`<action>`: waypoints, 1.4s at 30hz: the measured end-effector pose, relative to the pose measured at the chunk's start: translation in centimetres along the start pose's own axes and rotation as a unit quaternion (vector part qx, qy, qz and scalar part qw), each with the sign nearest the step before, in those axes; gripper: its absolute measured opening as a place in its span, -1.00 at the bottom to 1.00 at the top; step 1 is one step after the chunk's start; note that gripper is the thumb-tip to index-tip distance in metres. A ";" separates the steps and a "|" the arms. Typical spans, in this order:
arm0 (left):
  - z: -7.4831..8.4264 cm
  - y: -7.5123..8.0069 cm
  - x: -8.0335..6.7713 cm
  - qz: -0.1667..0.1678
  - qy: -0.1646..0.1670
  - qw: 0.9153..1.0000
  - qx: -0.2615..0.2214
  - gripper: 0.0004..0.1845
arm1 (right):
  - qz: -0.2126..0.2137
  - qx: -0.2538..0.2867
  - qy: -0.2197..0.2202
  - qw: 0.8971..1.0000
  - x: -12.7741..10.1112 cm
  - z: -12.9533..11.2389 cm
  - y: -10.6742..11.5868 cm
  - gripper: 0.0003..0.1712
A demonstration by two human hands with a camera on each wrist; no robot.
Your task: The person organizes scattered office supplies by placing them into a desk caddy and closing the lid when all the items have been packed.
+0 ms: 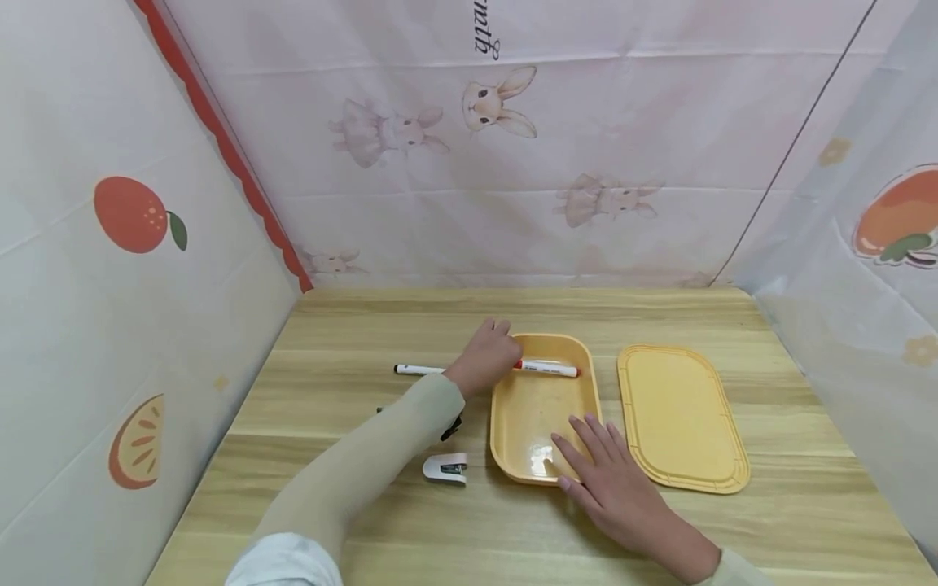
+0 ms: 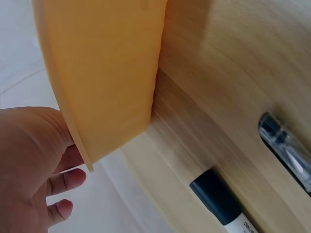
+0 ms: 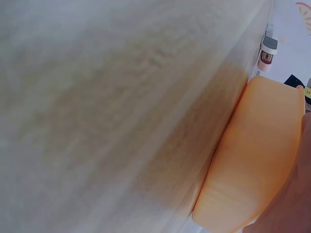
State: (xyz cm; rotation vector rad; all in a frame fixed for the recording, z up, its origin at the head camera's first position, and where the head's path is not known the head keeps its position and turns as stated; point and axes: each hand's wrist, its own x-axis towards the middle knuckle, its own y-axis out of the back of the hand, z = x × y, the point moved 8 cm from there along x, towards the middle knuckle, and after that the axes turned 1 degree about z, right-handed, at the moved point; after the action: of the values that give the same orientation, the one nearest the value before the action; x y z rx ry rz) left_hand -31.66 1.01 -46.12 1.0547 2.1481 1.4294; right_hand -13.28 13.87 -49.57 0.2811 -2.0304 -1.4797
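Wooden surface point(image 1: 352, 325) is walled by printed cloth on three sides.

Yellow lid point(image 1: 677, 419) is laid flat, just beside and to the outer side of the right hand point(image 1: 611, 480), not touched.

Yellow tray point(image 1: 523, 407) is sat between the two hands, long axis running away from the person. Its near right corner is pressed by the right hand: fingers straight and spread, laid over the rim into the tray, nothing gripped.

Red-capped marker point(image 1: 548, 369) is laid across the tray's far end, long axis left-right, cap pointing away from the left hand point(image 1: 485, 358). Its near end is covered by the left hand, fingers curled down at the tray's far left rim; whether the marker is pinched or only touched cannot be told. In the left wrist view the fingers point(image 2: 65, 180) are seen bent behind the tray edge.

Black-capped marker point(image 1: 419, 369) is laid just outboard of the left hand, on the same line as the red one, on the surface.

Small white stapler point(image 1: 445, 470) is near the left forearm, apart from the tray. A dark item beside the forearm is mostly hidden.
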 end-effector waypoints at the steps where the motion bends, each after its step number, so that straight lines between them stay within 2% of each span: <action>1: 0.1 0.0 0.0 -0.001 0.002 1.000 0.000 -0.74 | -0.002 0.003 -0.001 1.000 0.0 0.0 -0.1 -0.38; 8: 0.6 -0.4 -0.1 -0.016 0.001 1.000 0.009 -0.74 | -0.016 0.011 -0.014 1.000 -0.4 -0.1 -0.4 -0.41; 18: 0.7 -0.7 -0.1 -0.020 -0.006 0.999 0.024 -0.82 | -0.001 0.011 -0.003 1.000 -0.2 -0.1 0.0 -0.42; 25: 0.4 -0.7 -0.3 -0.002 -0.004 1.000 0.000 -0.88 | -0.003 0.004 0.007 1.000 0.0 -0.1 0.1 -0.43; 29: 0.0 -0.6 -0.6 0.000 0.006 1.000 -0.024 -0.79 | -0.006 0.003 0.006 1.000 0.0 0.0 0.0 -0.43; 34: -0.7 -0.4 -1.0 0.000 0.035 0.995 -0.089 -0.68 | -0.010 0.004 0.002 1.000 0.0 0.1 -0.1 -0.43; 42: -2.1 0.4 -2.3 0.045 0.067 0.983 -0.167 -0.50 | -0.022 0.000 -0.001 1.000 0.0 0.2 -0.2 -0.42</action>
State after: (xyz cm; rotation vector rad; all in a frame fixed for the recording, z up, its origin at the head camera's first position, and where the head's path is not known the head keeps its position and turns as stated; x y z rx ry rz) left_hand -31.33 -1.94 -45.08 0.9616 1.8737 1.8695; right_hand -13.44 14.00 -49.77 0.3257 -2.0388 -1.5067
